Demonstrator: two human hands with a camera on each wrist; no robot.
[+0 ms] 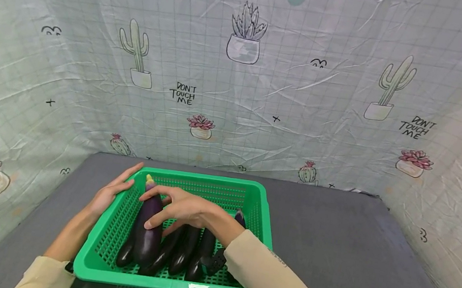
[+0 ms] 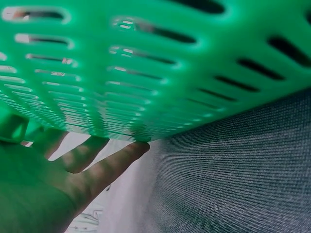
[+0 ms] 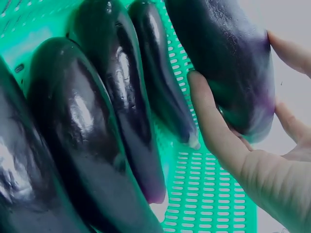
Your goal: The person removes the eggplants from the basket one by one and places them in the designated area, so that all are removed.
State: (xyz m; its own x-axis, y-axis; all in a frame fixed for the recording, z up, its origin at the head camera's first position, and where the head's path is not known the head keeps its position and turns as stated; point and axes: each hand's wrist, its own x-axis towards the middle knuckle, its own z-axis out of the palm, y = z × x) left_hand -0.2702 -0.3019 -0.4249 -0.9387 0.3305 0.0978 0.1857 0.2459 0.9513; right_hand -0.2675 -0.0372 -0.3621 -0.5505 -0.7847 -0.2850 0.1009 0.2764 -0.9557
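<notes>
My right hand (image 1: 185, 209) grips a large dark purple eggplant (image 1: 148, 238), thumb on one side and fingers on the other. In the right wrist view this eggplant (image 3: 233, 63) sits between thumb and fingers, above the basket floor. It slants over the others at the basket's left side, its pale stem end toward the back. My left hand (image 1: 106, 195) lies against the left side of the green plastic basket (image 1: 167, 285), with fingertips at the rim. From the left wrist, the fingers (image 2: 114, 167) stretch out straight along the slotted outer wall.
Several more glossy eggplants (image 1: 185, 251) lie side by side in the basket, stems mostly toward the back. A small black device (image 1: 217, 261) sits at the right wrist. The basket stands on a grey table surface (image 1: 318, 246), and a patterned cloth (image 1: 275, 86) hangs behind.
</notes>
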